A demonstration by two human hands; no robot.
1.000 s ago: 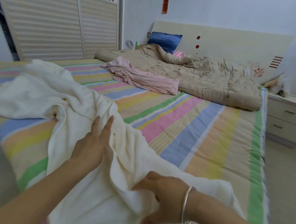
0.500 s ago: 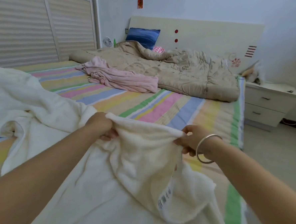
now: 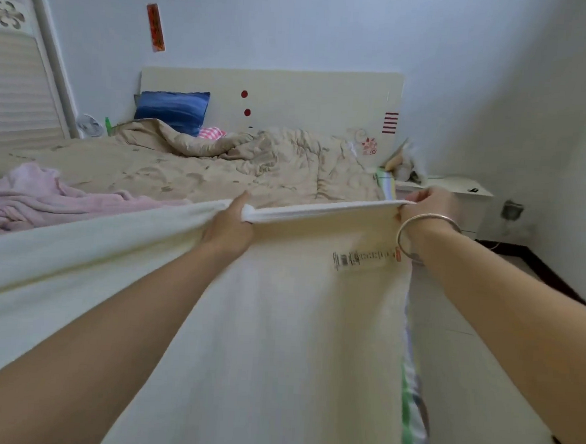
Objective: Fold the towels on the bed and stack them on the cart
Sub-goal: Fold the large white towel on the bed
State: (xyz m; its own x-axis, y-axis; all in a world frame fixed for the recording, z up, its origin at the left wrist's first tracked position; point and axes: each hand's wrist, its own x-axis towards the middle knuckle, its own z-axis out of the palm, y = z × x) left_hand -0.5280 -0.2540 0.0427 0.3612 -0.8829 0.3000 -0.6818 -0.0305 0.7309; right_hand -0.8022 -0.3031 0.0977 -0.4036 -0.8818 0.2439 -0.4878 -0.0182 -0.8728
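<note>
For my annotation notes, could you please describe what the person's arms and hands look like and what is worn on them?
No sleeves or gloves are in view; both arms are bare to the frame edge. The left hand wears nothing visible. The right hand has a plain, thin silver bangle round its wrist.

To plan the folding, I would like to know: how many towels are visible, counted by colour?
Cream towel, gripped by the left hand and the right hand: 1
Pink towel, crumpled, untouched: 1
Total: 2
</note>
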